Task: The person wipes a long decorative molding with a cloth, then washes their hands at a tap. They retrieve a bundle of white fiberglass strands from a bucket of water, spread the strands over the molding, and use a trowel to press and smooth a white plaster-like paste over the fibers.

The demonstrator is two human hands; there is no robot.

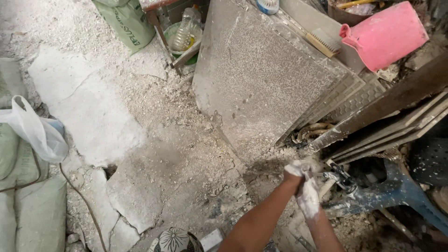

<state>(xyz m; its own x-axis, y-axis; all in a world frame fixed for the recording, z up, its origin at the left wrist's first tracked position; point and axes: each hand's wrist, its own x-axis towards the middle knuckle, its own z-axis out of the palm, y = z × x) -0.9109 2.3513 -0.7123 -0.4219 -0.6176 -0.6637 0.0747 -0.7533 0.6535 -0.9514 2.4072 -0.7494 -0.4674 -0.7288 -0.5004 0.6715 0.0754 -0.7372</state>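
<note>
White dust is pretty much everywhere here, caked thick on both our hands. Our left hand (295, 171) and right hand (308, 196) are pressed together low in the frame, the right crossing over the left, both curled tight. There's a metal fitting (339, 177) just to the right of them, near the fingers, but we honestly can't tell whether either hand is clamped on something or just on the other hand, since the dust hides it.

Just past the hands, a stack of grey tiles (261, 79) leans against the clutter, the top one speckled and dusty. A wooden brush (323, 43) rests up on the stack's edge, right beside a pink plastic container (385, 35) lying on its side. A blue stool (396, 193), spattered with white, sits to the right of the hands.

The floor (88, 107) is cracked concrete slabs covered in rubble and crumbs. Green sacks (28, 205) are piled on the left with a white plastic bag (35, 130) on top, and another green sack (128, 21) sits at the top edge, beside a clear bottle (184, 30).
</note>
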